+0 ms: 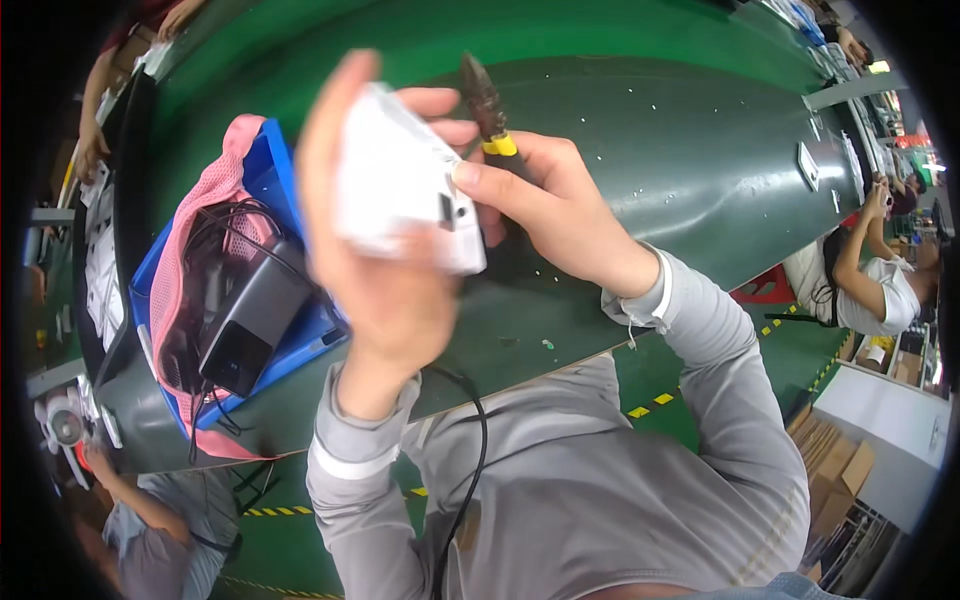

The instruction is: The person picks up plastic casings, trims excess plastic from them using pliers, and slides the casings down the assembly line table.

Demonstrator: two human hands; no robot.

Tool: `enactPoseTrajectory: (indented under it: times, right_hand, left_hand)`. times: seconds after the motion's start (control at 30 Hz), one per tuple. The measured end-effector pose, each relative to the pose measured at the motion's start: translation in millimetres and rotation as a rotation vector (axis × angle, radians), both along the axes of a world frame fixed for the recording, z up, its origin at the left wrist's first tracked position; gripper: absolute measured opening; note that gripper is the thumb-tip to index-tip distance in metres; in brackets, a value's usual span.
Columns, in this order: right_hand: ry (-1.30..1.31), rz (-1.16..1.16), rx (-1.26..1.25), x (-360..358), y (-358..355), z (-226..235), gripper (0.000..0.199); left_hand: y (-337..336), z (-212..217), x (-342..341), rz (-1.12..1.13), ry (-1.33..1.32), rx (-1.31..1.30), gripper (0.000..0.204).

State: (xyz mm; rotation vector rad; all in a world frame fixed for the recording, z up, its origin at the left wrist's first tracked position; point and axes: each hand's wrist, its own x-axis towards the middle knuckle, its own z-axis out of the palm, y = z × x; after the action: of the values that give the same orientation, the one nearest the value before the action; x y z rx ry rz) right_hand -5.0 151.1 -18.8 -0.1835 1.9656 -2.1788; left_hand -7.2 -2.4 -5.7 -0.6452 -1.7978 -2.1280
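My left hand (385, 315), smeared by motion, is wrapped round a white boxy plastic piece (390, 175). This piece has small dark openings along the side facing my right hand. In my right hand (580, 215) is a pair of pliers (484, 105) with dark pointed jaws and a yellow band on the dark handle. The jaws point away from me, beside the white piece and apart from it. My right thumb presses on the edge of the white piece. Both hands are above the dark green table (640, 150).
To my left stands a blue tray (275, 165) holding a pink mesh strap (195, 225), a black power bank (255, 320) and cables. A black cable (484, 430) hangs down over my front. Small white scraps dot the table. Other people sit left and right.
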Motion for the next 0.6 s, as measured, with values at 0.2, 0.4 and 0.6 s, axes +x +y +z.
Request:
enactPoseTrajectory:
  times: [0.2, 0.4, 0.6]
  right_hand:
    - [0.075, -0.149, -0.168, -9.5, 23.7, 27.2, 0.042]
    - [-0.044, 0.196, -0.118, 19.9, 3.8, 52.1, 0.033]
    - [0.146, 0.275, 0.193, 28.2, -13.5, 42.9, 0.035]
  left_hand:
    - [-43.2, -0.2, -20.1, -0.736, -0.287, 0.906, 0.078]
    - [-30.8, 5.8, -17.0, -0.578, -0.229, 0.657, 0.088]
    - [-16.9, 10.5, -10.3, -0.338, -0.258, 0.375, 0.092]
